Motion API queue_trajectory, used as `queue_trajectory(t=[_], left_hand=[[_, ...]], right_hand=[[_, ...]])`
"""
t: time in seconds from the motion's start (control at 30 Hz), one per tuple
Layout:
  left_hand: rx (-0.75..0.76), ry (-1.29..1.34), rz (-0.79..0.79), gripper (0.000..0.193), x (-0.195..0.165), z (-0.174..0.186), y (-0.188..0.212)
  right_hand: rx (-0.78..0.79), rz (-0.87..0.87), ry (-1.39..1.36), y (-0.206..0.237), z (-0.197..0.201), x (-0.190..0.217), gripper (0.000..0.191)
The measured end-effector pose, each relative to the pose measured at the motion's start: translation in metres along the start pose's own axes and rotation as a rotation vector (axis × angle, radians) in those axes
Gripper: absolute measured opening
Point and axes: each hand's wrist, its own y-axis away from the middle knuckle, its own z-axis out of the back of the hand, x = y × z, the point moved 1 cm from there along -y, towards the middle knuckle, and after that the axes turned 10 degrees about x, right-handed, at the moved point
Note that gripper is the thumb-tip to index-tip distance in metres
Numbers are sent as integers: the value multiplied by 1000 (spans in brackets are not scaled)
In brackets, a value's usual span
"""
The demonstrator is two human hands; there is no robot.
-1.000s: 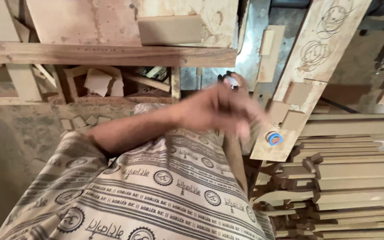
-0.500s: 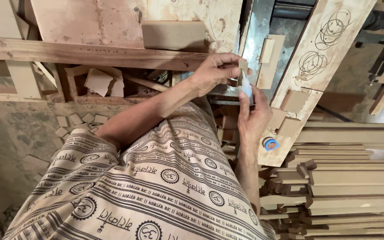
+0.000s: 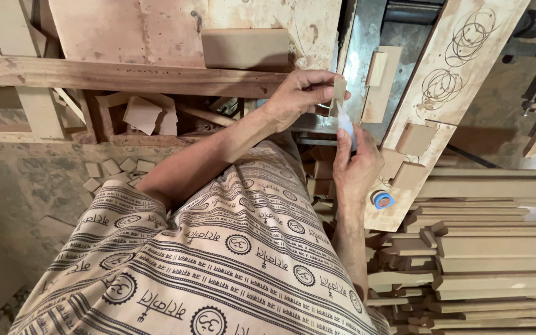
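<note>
Scrap wood offcuts lie at far left, heaped under a long wooden beam that runs across the upper part of the view; more small square blocks sit on the dusty floor below them. Patterned cloth over my lap fills the lower centre. My left hand reaches up and across from there, its fingers pinching a small flat wooden piece and holding it upright. Just below, my right hand is clenched around a small pale-blue glue bottle, whose nozzle points up and meets the lower edge of the wooden piece. Right of both hands, a slanted board marked with pencilled circles leans over the worktop; small wooden tiles and a blue-rimmed cap rest on it. Stacked wooden strips fill the lower right.
</note>
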Motion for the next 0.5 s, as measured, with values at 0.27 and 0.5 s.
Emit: queue_trajectory(t=[0.27,0.5], left_hand=[[61,-31,-35,36,0,-2,-2],[84,-82,-24,34,-7,-8,-4]], right_hand=[[5,-110,-118,-4,7,-2,23],[29,-152,-203,-3,8,-10,26]])
